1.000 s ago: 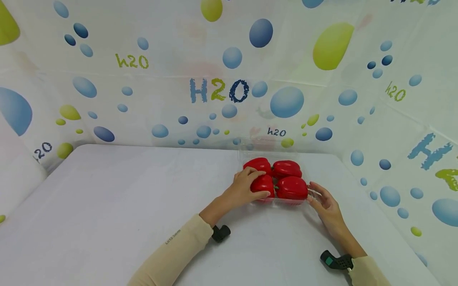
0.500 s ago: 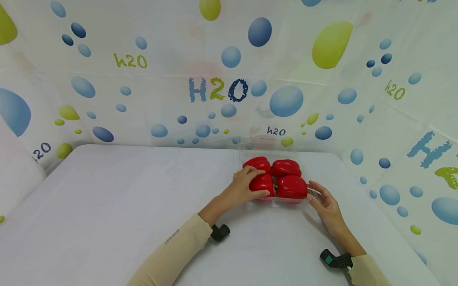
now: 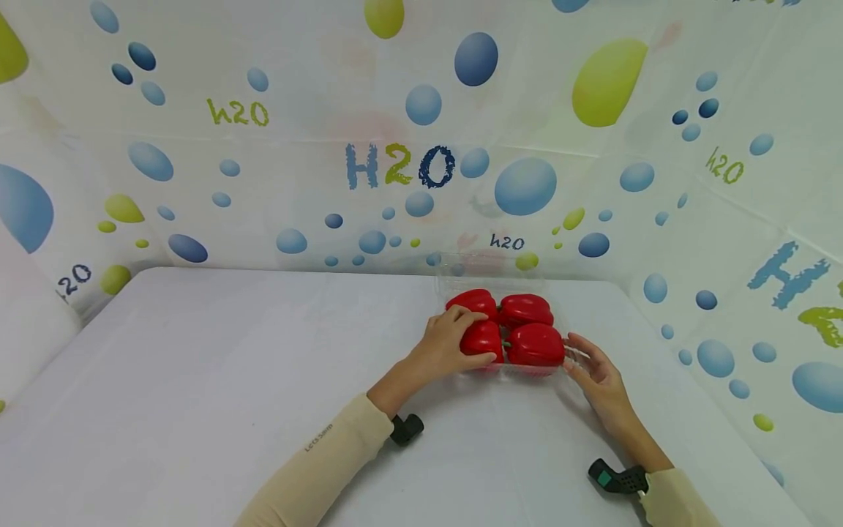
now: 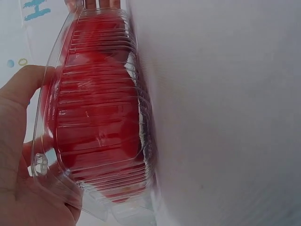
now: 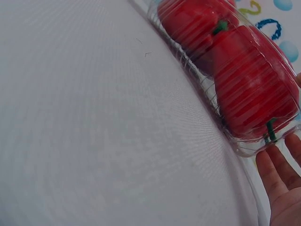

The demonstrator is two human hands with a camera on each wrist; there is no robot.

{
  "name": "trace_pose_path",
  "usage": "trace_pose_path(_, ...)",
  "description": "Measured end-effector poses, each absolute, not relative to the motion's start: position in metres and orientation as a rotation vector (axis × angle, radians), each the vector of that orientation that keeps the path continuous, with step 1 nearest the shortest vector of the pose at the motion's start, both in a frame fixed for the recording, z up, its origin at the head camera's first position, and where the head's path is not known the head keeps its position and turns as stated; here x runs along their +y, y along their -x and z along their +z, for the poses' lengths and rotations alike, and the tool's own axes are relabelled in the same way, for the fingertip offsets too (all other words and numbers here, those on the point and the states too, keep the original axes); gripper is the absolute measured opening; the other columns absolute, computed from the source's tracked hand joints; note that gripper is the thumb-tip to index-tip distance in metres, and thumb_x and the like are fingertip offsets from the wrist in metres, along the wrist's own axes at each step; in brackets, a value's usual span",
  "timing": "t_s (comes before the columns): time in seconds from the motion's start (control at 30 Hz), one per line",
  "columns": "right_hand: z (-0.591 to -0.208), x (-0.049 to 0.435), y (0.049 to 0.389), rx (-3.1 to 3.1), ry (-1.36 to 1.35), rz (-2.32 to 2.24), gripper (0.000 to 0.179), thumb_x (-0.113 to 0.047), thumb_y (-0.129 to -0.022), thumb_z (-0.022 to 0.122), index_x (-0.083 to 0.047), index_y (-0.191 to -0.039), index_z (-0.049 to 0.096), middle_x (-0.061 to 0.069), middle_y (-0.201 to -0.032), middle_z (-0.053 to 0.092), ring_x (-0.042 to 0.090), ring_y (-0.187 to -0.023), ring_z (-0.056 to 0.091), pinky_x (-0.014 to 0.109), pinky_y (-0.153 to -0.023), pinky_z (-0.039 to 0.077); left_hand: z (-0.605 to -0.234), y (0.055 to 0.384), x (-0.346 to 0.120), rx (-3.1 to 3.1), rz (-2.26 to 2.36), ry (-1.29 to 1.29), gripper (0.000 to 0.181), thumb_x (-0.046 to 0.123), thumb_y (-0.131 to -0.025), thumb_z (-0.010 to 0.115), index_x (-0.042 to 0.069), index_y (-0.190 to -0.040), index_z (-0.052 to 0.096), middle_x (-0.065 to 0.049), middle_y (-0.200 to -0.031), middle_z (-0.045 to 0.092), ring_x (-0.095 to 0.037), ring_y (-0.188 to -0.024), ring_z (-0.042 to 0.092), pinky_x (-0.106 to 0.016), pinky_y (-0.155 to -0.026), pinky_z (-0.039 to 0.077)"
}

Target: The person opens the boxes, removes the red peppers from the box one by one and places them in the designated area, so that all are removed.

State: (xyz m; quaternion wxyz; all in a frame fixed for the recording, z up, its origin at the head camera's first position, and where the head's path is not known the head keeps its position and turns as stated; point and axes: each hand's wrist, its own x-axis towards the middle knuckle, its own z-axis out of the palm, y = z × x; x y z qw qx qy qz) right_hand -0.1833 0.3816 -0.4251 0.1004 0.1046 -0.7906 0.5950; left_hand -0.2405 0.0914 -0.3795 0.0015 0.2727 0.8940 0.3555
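Observation:
Several red bell peppers lie in a clear plastic container [image 3: 520,372] on the white table. My left hand [image 3: 443,348] reaches over the container's left side, its fingers and thumb spread round the near-left bell pepper [image 3: 483,342]. In the left wrist view, the thumb of the left hand [image 4: 21,141] passes over the rim onto a pepper. At the other end, my right hand [image 3: 602,380] holds the container's right side between thumb and fingers, beside the near-right bell pepper [image 3: 536,344]. The right wrist view has its fingers [image 5: 270,174] up against the container's end wall.
The container's transparent lid [image 3: 484,271] stands raised at the back, near the table's far edge. White table [image 3: 230,380] stretches to the left and in front. A white backdrop [image 3: 316,73] with coloured drops rises behind and on both sides.

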Motion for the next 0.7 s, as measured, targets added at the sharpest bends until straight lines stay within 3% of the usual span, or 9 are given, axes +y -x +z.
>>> trace_pose_path(0.27, -0.4251, 0.3809, 0.1831, -2.339, -0.299, 1.748, 0.056, -0.011, -0.099, 0.056, 0.001, -0.148, 0.031, 0.006, -0.142, 0.045, 0.0, -0.122, 0.048, 0.014, -0.091, 0.047, -0.3766, 0.2367, 0.0988, 2.884, 1.055, -0.827, 0.073, 0.048, -0.078, 0.077, 0.02, -0.14, 0.051, -0.007, -0.129, 0.049, -0.023, -0.126, 0.042, -0.043, -0.097, 0.046)
trace_pose_path(0.5, -0.4268, 0.3823, 0.1842, -2.372, -0.28, 1.727, 0.057, -0.014, -0.099, 0.056, -0.002, -0.149, 0.032, -0.002, -0.141, 0.045, -0.002, -0.123, 0.047, 0.015, -0.091, 0.047, -0.3747, 0.2356, 0.1005, 2.871, 1.089, -0.815, 0.067, 0.042, -0.079, 0.078, 0.019, -0.138, 0.053, -0.008, -0.128, 0.048, -0.023, -0.126, 0.04, -0.045, -0.101, 0.042)
trace_pose_path(0.7, -0.4277, 0.3832, 0.1846, -2.382, -0.261, 1.715, 0.058, -0.016, -0.099, 0.057, -0.001, -0.149, 0.031, -0.007, -0.139, 0.046, -0.002, -0.122, 0.047, 0.015, -0.091, 0.047, -0.3756, 0.2362, 0.0996, 2.815, 1.146, -0.793, 0.067, 0.04, -0.079, 0.079, 0.02, -0.137, 0.053, -0.007, -0.128, 0.047, -0.026, -0.127, 0.038, -0.042, -0.093, 0.05)
